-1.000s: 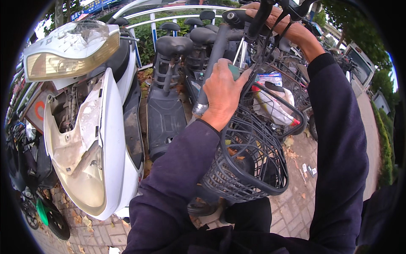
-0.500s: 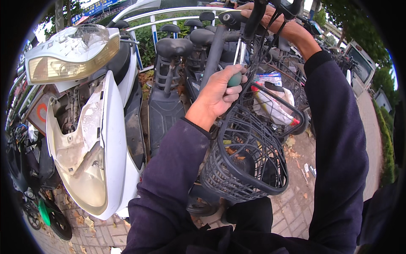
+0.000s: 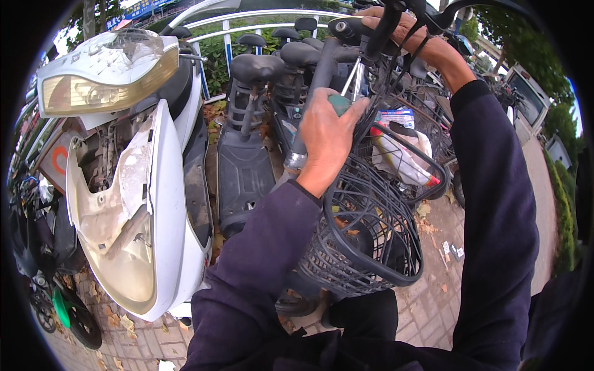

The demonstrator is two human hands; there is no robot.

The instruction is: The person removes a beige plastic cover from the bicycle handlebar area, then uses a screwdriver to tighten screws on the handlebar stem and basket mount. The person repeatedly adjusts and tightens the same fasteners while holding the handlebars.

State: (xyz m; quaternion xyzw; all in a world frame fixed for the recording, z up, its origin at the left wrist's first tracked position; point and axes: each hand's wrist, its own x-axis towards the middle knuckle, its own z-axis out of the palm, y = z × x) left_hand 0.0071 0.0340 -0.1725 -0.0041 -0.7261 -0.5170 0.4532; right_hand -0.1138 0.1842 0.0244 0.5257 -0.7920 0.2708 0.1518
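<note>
My left hand (image 3: 328, 133) is closed round the green handle (image 3: 340, 104) of a screwdriver. Its bright metal shaft (image 3: 353, 79) points up toward the underside of the handlebar assembly, where I cannot make out the tip. My right hand (image 3: 427, 46) reaches over the top, its fingers curled over the dark handlebar assembly (image 3: 345, 28) close to a round lock-like fitting. Black cables (image 3: 387, 80) hang down beside the shaft. Below my left hand is a black plastic basket (image 3: 371, 247) with dry leaves in it.
To the left stands a white scooter (image 3: 167, 210) with a broken front panel and a cracked headlight. Several black saddles (image 3: 257, 68) line up before a white railing (image 3: 266, 17). Another basket (image 3: 414, 195) holds a white and red bag (image 3: 402, 151). Paving (image 3: 433, 303) lies below.
My left hand has turned round the screwdriver handle, so its back now faces up and the thumb lies on the right. My right hand stays at the handlebar. The view has shifted slightly.
</note>
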